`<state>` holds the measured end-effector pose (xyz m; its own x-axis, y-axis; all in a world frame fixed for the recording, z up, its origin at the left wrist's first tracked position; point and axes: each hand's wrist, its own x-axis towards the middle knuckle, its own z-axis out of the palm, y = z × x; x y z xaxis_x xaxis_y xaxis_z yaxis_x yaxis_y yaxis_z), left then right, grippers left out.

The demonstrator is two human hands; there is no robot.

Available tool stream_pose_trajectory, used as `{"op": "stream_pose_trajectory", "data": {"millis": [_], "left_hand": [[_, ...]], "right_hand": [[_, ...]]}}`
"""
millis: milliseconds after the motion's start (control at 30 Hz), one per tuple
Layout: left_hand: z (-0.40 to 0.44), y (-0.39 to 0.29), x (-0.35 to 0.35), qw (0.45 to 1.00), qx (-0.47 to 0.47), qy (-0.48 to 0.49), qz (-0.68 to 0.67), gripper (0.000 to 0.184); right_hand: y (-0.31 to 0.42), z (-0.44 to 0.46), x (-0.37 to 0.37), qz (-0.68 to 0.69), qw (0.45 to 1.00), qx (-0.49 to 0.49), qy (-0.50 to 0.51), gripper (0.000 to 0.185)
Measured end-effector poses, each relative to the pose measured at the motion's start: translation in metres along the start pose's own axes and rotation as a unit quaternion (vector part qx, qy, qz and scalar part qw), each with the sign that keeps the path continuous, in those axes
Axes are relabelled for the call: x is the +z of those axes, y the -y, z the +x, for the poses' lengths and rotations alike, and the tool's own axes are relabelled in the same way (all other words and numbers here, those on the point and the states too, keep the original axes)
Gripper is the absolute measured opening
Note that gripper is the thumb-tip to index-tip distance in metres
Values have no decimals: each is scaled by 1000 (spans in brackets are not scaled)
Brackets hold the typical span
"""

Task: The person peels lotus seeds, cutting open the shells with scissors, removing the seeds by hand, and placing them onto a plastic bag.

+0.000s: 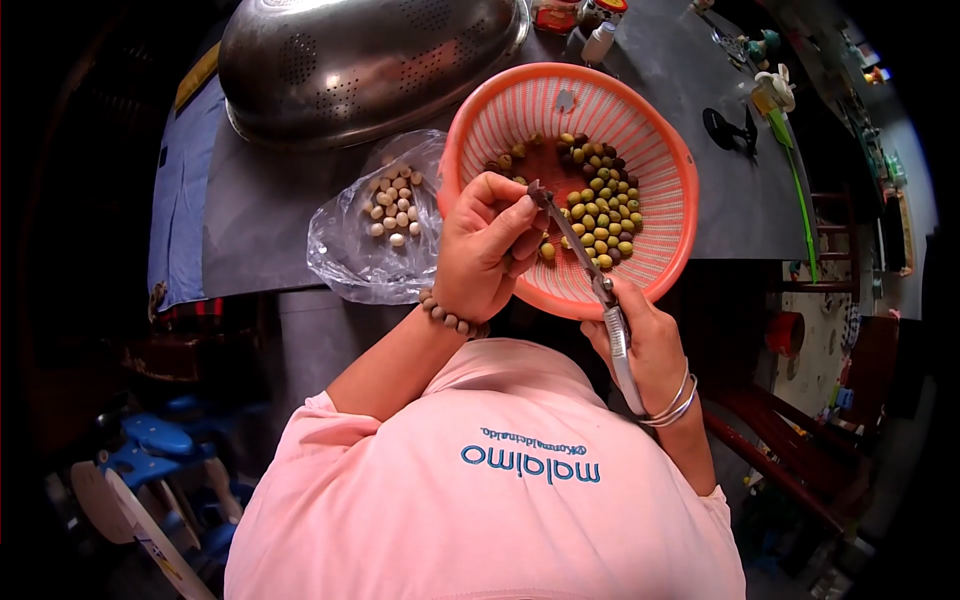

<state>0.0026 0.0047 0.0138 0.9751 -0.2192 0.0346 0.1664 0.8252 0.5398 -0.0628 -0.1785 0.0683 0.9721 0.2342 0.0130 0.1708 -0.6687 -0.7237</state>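
My left hand [490, 235], with a beaded bracelet on its wrist, is closed in a pinch over the rim of an orange-pink plastic basket [672, 160]. Between its fingertips is a small dark brown piece, perhaps a seed or shell, partly hidden. My right hand [645, 340] grips the handle of what look like metal scissors [575, 240]. Their blades point up and left, and the tips meet the brown piece. Inside the basket lie several round green and brown seeds [600, 215]. Pale peeled seeds [397, 210] rest in a clear plastic bag [350, 250] left of my left hand.
An upturned perforated steel colander [370, 70] takes up the back left of the grey table [265, 215]. Jars [556, 14] and a small white bottle [599, 42] stand behind the basket. A black object [730, 130] lies at the right. A blue chair [160, 435] is low at left.
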Motion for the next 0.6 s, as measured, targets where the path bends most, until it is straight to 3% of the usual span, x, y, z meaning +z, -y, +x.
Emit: {"op": "stream_pose_trajectory", "data": {"millis": [367,600], "left_hand": [[0,0,-4,999,-15,30,-30,8],[-1,-4,-3,997,-24,56,-52,19]], "right_hand": [[3,-2,-5,137,981,95,95,31],[3,0,-9,256,945,131,155,37]]}}
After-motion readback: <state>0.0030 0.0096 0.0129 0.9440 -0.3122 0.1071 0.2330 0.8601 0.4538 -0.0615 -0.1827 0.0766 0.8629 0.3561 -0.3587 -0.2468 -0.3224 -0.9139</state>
